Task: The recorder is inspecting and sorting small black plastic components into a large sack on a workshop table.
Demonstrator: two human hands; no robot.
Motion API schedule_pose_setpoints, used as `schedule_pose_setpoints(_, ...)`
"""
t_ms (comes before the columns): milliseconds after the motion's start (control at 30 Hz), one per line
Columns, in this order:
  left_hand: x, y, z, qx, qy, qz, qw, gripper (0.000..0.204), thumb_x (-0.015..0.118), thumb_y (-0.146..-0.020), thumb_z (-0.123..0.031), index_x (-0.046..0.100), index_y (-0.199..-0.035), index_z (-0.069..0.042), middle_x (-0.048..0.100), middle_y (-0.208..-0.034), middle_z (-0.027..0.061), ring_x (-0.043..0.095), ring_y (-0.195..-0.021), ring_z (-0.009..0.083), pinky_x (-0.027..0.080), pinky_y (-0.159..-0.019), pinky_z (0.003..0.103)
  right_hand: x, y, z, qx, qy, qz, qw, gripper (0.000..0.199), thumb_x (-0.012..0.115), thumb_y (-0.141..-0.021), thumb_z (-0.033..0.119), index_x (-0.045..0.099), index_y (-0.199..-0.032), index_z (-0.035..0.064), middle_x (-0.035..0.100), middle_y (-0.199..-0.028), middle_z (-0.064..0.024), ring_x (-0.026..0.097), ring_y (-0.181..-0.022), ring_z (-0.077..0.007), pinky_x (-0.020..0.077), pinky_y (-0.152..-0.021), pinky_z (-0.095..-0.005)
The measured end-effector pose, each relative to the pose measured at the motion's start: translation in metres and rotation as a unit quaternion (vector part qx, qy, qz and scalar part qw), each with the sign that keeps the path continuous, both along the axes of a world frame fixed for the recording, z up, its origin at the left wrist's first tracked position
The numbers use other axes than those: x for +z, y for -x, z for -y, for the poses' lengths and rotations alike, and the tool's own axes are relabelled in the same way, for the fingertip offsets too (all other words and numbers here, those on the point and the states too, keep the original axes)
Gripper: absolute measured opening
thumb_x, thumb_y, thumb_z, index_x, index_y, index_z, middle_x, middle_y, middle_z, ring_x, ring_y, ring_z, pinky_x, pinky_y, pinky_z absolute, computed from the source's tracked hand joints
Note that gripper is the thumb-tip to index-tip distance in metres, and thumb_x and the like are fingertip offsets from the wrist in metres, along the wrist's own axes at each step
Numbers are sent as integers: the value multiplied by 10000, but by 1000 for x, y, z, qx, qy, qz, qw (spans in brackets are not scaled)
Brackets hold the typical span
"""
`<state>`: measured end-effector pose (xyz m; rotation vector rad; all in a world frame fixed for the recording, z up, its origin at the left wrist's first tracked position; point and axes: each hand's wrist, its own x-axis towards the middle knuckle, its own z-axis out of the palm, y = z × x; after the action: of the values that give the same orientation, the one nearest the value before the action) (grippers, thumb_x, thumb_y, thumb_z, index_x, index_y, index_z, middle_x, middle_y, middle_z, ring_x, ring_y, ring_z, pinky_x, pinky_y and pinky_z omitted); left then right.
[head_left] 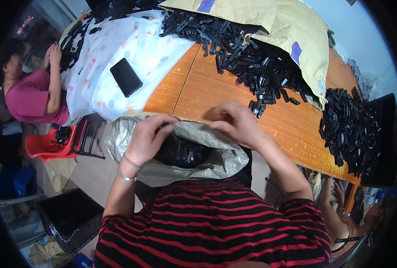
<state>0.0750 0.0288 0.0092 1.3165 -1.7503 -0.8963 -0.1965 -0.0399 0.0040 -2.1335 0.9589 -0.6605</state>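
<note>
A grey woven sack (235, 164) stands open in front of me, its far side against the table edge. Inside it lie dark, glossy black pieces (186, 154), too shadowed to tell their exact kind. Over the left part of its mouth, my left hand (145, 139) is closed, with fingers and thumb bent together; whatever they hold cannot be made out. My right hand (237, 125) is at the far rim of the sack, thumb and fingers pinched on its edge. Beyond it, small black plastic clip-like parts (270, 73) spill across the wooden table (194, 96).
Large brown paper sacks (308, 40) lie at the back. More black parts (348, 129) are heaped at the right. A black tablet (126, 77) rests on a patterned plastic sheet (95, 67). A person (33, 96) sits at left, near a red chair (51, 143) and black crate (71, 216); another sits at lower right.
</note>
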Motion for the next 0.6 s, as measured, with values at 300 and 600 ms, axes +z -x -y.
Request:
schedule_pose_setpoints(300,-12,60,116,34,107,123,986,179,654,-853,-186,655,-920,-21,670,-842,154,646,-796,328,515,-709,401,-37,64,3,-148,112,-200,962,214,723,-742,48,644,-941,30,612,-934,-132,628,-765,-361,521,-661,-418)
schedule_pose_setpoints(600,-59,121,222,122,-33,264,956,248,685,-821,-292,667,-891,-54,678,-862,167,650,-845,340,506,-747,432,-42,27,48,-156,160,-86,971,166,693,-787,65,583,-911,45,564,-870,-143,607,-765,-375,503,-624,-427)
